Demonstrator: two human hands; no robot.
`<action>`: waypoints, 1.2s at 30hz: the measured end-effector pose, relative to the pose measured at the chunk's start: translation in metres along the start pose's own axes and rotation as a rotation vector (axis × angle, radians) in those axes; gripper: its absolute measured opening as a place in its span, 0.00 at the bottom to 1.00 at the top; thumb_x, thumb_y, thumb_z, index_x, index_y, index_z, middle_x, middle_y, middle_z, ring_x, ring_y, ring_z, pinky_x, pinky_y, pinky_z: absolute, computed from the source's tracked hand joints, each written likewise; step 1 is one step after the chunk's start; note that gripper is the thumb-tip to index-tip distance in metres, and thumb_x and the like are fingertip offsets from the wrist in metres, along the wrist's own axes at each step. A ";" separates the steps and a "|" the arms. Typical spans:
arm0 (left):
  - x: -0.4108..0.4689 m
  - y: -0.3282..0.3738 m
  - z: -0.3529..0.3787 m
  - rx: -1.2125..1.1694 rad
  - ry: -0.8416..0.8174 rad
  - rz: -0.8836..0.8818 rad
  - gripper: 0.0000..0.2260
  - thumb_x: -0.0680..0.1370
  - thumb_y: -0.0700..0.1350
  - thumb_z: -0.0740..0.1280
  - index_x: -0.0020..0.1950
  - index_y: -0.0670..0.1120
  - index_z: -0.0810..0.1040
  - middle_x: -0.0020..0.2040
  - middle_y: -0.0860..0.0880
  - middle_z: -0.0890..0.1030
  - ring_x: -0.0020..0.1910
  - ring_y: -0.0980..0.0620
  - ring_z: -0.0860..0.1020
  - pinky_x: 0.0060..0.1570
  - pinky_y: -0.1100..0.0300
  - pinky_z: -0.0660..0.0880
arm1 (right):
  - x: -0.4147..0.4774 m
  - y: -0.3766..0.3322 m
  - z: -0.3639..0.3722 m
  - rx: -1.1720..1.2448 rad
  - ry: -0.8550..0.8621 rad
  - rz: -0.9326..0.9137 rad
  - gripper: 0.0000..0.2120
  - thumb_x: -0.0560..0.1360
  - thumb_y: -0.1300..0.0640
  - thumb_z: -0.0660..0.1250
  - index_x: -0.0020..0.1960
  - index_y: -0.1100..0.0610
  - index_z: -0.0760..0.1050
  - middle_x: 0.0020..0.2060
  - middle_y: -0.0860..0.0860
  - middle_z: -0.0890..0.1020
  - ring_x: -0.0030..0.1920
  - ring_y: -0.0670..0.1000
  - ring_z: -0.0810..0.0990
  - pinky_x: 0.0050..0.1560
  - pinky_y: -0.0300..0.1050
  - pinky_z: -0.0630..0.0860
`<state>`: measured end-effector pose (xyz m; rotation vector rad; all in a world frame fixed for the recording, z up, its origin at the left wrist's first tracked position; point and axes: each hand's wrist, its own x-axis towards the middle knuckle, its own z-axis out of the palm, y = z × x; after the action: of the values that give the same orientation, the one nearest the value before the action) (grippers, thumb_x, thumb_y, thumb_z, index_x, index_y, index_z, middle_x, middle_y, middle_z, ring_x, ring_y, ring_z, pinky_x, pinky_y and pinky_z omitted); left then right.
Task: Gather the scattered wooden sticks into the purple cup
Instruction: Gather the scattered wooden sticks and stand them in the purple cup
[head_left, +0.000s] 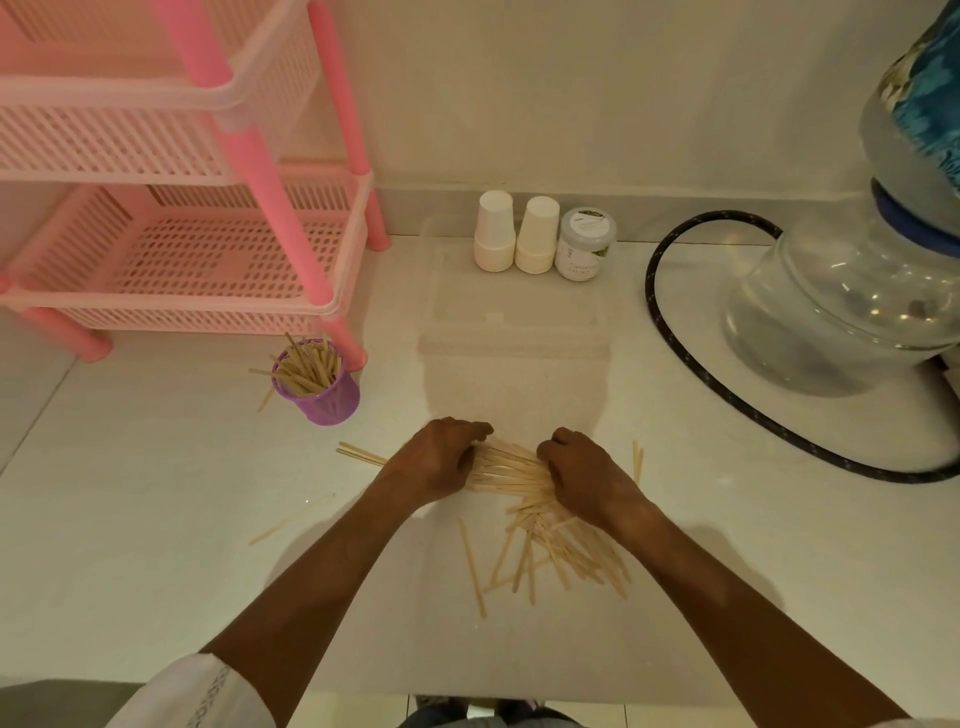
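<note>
Pale flat wooden sticks (550, 540) lie scattered on the white worktop (156, 519); left hand (436, 460) and right hand (587, 475) each close their grip on a fanned bundle between them. Purple cup (324, 395), already part-filled, stands upright well left.

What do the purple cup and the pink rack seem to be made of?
The small purple cup looks like plastic mesh: fine perforations show in its wall. The pink two-tier rack seems moulded plastic, slightly glossy, with slotted translucent trays and round solid posts.
</note>
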<state>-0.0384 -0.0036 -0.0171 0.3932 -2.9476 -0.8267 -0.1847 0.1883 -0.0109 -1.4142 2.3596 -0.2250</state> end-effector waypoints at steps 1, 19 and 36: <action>0.000 -0.002 -0.004 -0.002 -0.023 0.004 0.21 0.77 0.38 0.67 0.71 0.43 0.76 0.63 0.45 0.82 0.63 0.44 0.78 0.64 0.51 0.75 | 0.000 0.000 -0.003 0.020 0.005 -0.019 0.11 0.81 0.63 0.60 0.58 0.58 0.79 0.53 0.52 0.78 0.55 0.55 0.78 0.54 0.47 0.75; 0.028 -0.011 -0.017 0.394 -0.516 -0.015 0.40 0.69 0.58 0.77 0.77 0.53 0.65 0.69 0.51 0.69 0.63 0.46 0.74 0.60 0.48 0.76 | 0.005 -0.022 0.008 -0.037 0.016 -0.101 0.13 0.81 0.53 0.66 0.63 0.55 0.78 0.57 0.51 0.77 0.57 0.53 0.75 0.56 0.50 0.76; 0.029 0.008 -0.018 0.271 -0.408 -0.044 0.09 0.80 0.45 0.67 0.55 0.46 0.85 0.51 0.46 0.82 0.50 0.46 0.80 0.44 0.57 0.71 | 0.008 -0.020 0.001 -0.087 -0.048 -0.060 0.10 0.80 0.55 0.67 0.59 0.57 0.80 0.56 0.52 0.78 0.56 0.54 0.76 0.55 0.51 0.78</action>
<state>-0.0661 -0.0129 0.0020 0.3378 -3.4592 -0.5670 -0.1712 0.1712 -0.0076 -1.5145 2.3160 -0.1039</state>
